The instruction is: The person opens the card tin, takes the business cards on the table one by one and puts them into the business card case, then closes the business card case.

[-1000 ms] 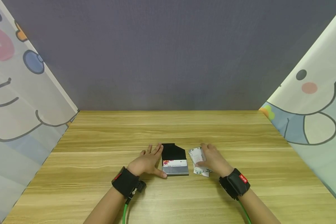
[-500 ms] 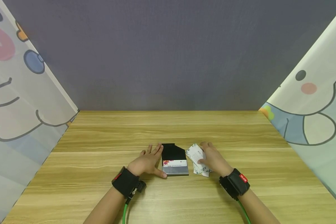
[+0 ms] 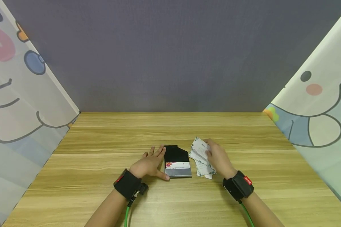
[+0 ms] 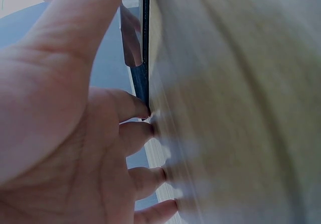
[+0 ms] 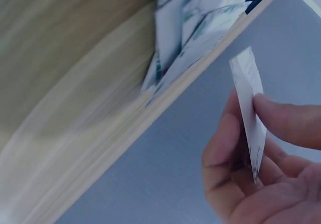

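An open business card case (image 3: 178, 173) lies on the table, its black lid (image 3: 175, 154) folded back. A printed card (image 3: 177, 165) with a colourful corner shows inside it. My left hand (image 3: 148, 164) is spread flat along the case's left side, thumb by the lower corner and index fingertip at the lid's edge. To the right, my right hand (image 3: 219, 160) pinches a white business card (image 5: 251, 118) between thumb and fingers, raised over the table. Below it, several white cards (image 3: 203, 169) with leafy print lie loosely overlapped beside the case.
The wood-grain table (image 3: 170, 126) runs back to a dark grey panel (image 3: 170, 56). Cartoon-printed sheets (image 3: 315, 101) flank it on both sides. Each wrist wears a black strap (image 3: 128, 185) with a green cable.
My right hand has slid the top card up and left from the loose cards and lifted it in a pinch. The left hand and the case have stayed in place.
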`<state>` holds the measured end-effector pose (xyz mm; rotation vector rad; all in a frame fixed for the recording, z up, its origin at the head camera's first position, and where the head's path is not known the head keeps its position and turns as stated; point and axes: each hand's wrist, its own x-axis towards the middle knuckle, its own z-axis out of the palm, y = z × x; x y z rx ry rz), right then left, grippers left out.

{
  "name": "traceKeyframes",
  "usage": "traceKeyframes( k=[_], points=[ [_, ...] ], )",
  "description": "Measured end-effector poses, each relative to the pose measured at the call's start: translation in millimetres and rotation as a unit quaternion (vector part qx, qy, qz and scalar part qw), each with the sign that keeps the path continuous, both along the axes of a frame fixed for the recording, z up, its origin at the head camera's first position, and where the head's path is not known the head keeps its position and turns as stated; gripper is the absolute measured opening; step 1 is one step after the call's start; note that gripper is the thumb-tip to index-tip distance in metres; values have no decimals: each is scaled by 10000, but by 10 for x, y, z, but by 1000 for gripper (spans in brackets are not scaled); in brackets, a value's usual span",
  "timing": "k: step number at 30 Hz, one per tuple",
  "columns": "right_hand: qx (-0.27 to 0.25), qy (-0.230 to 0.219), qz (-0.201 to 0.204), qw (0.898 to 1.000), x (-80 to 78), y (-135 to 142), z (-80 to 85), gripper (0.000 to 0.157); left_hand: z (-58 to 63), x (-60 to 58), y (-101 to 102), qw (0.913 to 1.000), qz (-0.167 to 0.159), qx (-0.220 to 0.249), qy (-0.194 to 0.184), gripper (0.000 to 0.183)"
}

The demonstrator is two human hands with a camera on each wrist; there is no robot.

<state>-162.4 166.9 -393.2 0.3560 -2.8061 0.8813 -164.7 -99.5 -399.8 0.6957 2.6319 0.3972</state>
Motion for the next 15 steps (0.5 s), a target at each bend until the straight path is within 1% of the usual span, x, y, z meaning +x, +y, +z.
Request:
traceKeyframes(
  k=[3,7,11,15],
  points=[
    [-140,117,-6,9998,-2,-22,22,36,-5,-3,0,10000,15,8,-19,113],
    [-195,216,66,9996,0,-83,43,35,-6,-4,-2,10000,25,15,-9,114],
    [-215,176,276,9992,3,-163,49,34,-11,-6,-4,10000,15,20,32,114],
    [-322,65,568,9978,1,-236,41,32,-19,-8,0,10000,1,20,37,114]
  ],
)
